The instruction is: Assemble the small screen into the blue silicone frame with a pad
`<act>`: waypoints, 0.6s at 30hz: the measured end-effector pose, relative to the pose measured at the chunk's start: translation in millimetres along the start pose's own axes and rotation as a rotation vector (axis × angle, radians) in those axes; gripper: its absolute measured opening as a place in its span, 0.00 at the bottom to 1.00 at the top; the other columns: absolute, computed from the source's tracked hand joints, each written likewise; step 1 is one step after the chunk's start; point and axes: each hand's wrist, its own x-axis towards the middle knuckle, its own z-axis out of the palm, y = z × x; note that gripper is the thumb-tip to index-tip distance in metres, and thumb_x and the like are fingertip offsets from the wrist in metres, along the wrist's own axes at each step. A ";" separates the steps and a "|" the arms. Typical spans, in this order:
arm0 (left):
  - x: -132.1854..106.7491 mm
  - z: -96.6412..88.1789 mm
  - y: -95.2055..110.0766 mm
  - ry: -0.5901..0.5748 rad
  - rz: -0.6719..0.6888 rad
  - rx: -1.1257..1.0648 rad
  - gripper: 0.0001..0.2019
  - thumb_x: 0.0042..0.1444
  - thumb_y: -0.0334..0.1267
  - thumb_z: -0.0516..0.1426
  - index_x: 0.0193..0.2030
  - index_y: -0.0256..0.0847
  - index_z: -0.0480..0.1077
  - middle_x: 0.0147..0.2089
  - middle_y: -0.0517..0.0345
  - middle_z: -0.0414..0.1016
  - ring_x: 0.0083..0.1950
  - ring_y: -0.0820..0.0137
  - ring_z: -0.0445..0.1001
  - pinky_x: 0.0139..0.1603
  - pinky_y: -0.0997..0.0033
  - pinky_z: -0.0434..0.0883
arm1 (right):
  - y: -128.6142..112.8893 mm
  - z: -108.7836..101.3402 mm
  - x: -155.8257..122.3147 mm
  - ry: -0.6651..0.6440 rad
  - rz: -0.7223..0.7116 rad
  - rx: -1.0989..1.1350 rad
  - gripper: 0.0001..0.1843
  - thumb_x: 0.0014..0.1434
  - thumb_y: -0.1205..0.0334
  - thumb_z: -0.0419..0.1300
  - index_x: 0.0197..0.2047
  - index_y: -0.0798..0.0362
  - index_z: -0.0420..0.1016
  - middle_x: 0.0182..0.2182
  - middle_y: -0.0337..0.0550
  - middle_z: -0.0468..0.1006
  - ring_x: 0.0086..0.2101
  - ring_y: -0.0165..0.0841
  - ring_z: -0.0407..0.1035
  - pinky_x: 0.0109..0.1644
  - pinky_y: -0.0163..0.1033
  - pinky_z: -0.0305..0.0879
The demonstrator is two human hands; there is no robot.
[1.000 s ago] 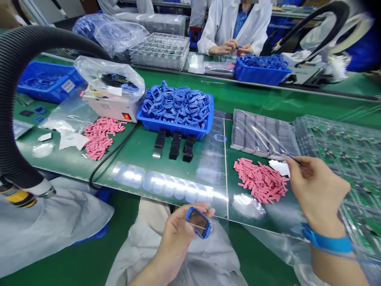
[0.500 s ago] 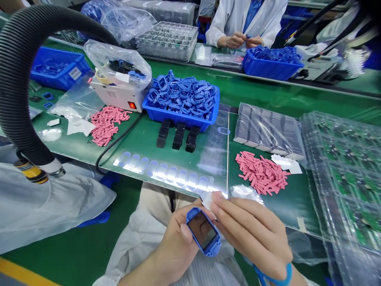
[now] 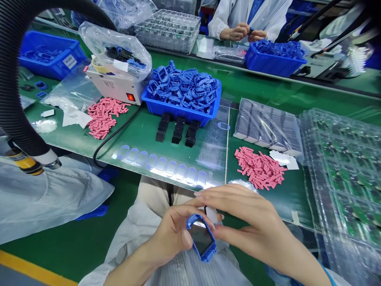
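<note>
My left hand [image 3: 171,232] grips a small blue rectangular frame [image 3: 202,238] with a dark glossy window, held over my lap below the table's front edge. My right hand [image 3: 247,222] arches over the frame's far end, fingers curled and pinching a small pale piece [image 3: 212,214] against it. A pile of pink strips [image 3: 258,171] and some white slips [image 3: 284,159] lie on the green table just beyond my right hand.
A blue bin [image 3: 183,97] heaped with blue frames stands mid-table, three black stacks [image 3: 177,131] before it. A white box [image 3: 114,85], a second pink pile [image 3: 102,115], clear trays [image 3: 342,159] at right and a black hose [image 3: 14,99] at left surround them. A person in white works across the belt.
My right hand came back from the white slips by the pink pile with a small pale piece and now closes over the blue frame. The frame sank slightly lower.
</note>
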 end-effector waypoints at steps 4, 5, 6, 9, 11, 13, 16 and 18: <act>-2.9 -4.9 -3.1 -0.040 -0.032 0.012 0.21 0.43 0.58 0.63 0.35 0.43 0.80 0.35 0.54 0.73 0.39 0.67 0.71 0.46 0.67 0.68 | 4.4 2.3 -4.4 -0.022 0.033 0.106 0.18 0.60 0.58 0.61 0.53 0.49 0.69 0.44 0.38 0.81 0.46 0.31 0.74 0.48 0.39 0.71; -3.7 -6.0 -4.8 -0.050 -0.046 0.001 0.20 0.44 0.57 0.63 0.35 0.43 0.80 0.33 0.55 0.72 0.38 0.68 0.71 0.45 0.68 0.68 | 5.8 2.9 -6.2 -0.026 0.042 0.121 0.17 0.59 0.58 0.62 0.52 0.48 0.69 0.44 0.38 0.81 0.46 0.31 0.74 0.48 0.39 0.71; -4.5 -7.2 -6.7 -0.056 -0.064 -0.011 0.20 0.44 0.57 0.63 0.35 0.43 0.80 0.32 0.56 0.72 0.37 0.69 0.70 0.43 0.70 0.68 | 7.1 3.6 -8.4 -0.028 0.050 0.136 0.17 0.59 0.58 0.62 0.52 0.48 0.70 0.43 0.37 0.81 0.45 0.31 0.75 0.47 0.39 0.72; -5.8 -9.6 -11.5 -0.035 -0.126 -0.058 0.21 0.42 0.57 0.64 0.34 0.42 0.80 0.31 0.57 0.71 0.35 0.72 0.69 0.40 0.75 0.66 | 7.2 8.0 -16.2 0.007 0.084 0.159 0.16 0.58 0.60 0.63 0.50 0.48 0.71 0.41 0.37 0.82 0.43 0.31 0.76 0.45 0.37 0.73; -4.9 -9.8 -13.2 0.002 -0.157 -0.096 0.22 0.40 0.58 0.65 0.33 0.41 0.80 0.36 0.54 0.73 0.38 0.70 0.71 0.42 0.74 0.67 | 3.2 13.3 -21.5 0.124 0.108 0.073 0.15 0.57 0.62 0.64 0.48 0.51 0.72 0.44 0.42 0.81 0.45 0.34 0.75 0.46 0.39 0.74; -2.6 -8.7 -14.1 0.023 -0.163 -0.124 0.23 0.40 0.59 0.64 0.32 0.40 0.79 0.43 0.53 0.73 0.40 0.69 0.72 0.44 0.72 0.67 | -2.7 19.0 -26.5 0.271 0.092 -0.080 0.09 0.56 0.67 0.64 0.42 0.53 0.75 0.46 0.48 0.79 0.48 0.40 0.73 0.46 0.43 0.74; 1.6 -7.1 -16.2 0.036 -0.174 -0.141 0.23 0.39 0.58 0.65 0.31 0.39 0.79 0.43 0.54 0.75 0.37 0.72 0.73 0.40 0.75 0.68 | -5.5 24.2 -35.6 0.372 0.017 -0.223 0.07 0.53 0.75 0.62 0.34 0.53 0.76 0.39 0.46 0.81 0.44 0.41 0.74 0.42 0.44 0.74; 3.3 -8.3 -18.1 0.043 -0.200 -0.161 0.23 0.38 0.58 0.65 0.32 0.40 0.79 0.42 0.55 0.76 0.37 0.72 0.74 0.40 0.76 0.68 | 4.6 24.5 -45.6 0.449 0.040 -0.236 0.10 0.52 0.78 0.62 0.33 0.53 0.75 0.34 0.44 0.82 0.40 0.39 0.76 0.40 0.44 0.73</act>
